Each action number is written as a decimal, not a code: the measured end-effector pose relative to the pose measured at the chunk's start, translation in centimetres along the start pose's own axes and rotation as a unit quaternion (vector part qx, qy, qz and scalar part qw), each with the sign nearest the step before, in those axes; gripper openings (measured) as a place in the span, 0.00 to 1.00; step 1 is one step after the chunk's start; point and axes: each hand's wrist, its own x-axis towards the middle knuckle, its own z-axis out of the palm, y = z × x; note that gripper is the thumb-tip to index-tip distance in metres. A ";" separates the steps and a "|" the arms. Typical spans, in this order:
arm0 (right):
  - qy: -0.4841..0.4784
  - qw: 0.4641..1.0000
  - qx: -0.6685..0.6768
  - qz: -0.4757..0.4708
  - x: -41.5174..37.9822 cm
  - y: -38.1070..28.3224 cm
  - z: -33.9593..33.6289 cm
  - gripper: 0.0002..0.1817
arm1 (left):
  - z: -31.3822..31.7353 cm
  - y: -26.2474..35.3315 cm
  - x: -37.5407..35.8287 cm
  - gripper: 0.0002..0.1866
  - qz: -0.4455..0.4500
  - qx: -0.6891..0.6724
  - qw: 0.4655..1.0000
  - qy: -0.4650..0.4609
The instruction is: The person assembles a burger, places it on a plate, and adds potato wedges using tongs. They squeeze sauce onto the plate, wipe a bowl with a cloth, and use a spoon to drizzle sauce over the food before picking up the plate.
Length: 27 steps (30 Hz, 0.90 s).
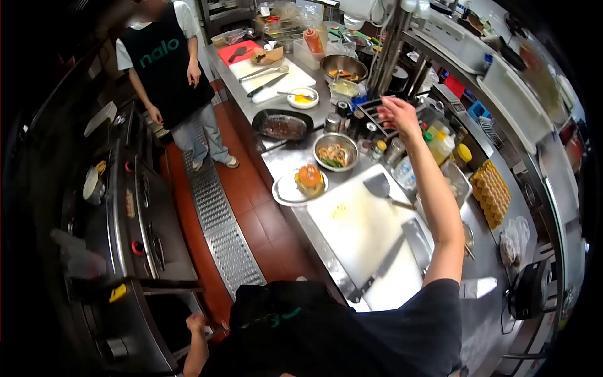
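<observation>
My right hand [399, 117] is stretched over the far side of the counter with its fingers apart. Beneath it are a dark metal rack [372, 112] and several seasoning jars; I see nothing held in it. Low at the left, my left hand [196, 323] is closed beside an open oven-like compartment [169, 314], and what it grips, if anything, is hidden. Between my arms lies a white cutting board [339, 232] with a knife [377, 270] and a spatula [378, 186]. A burger [309, 178] sits on a white plate [286, 188] beside the board.
Another person [169, 75] in a dark apron stands across the floor drain [217, 213]. A bowl of shrimp-like food [336, 152] and a dark pan [282, 125] stand on the counter. Egg trays [490, 193] lie at the right, below metal shelving [465, 75]. Stoves [151, 220] line the left.
</observation>
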 end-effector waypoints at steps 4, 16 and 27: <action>0.036 0.994 0.102 0.010 10.5 -2.1 5.5 0.24 | -1.6 -0.5 1.4 0.07 -0.155 0.112 0.981 -0.025; 0.255 0.942 0.214 -0.053 43.8 0.4 8.4 0.11 | 17.1 39.8 34.8 0.08 0.110 -0.019 0.974 -0.197; 0.307 0.940 -0.074 -0.127 28.0 -3.4 19.8 0.12 | 31.2 73.3 12.7 0.16 0.231 0.093 0.773 -0.583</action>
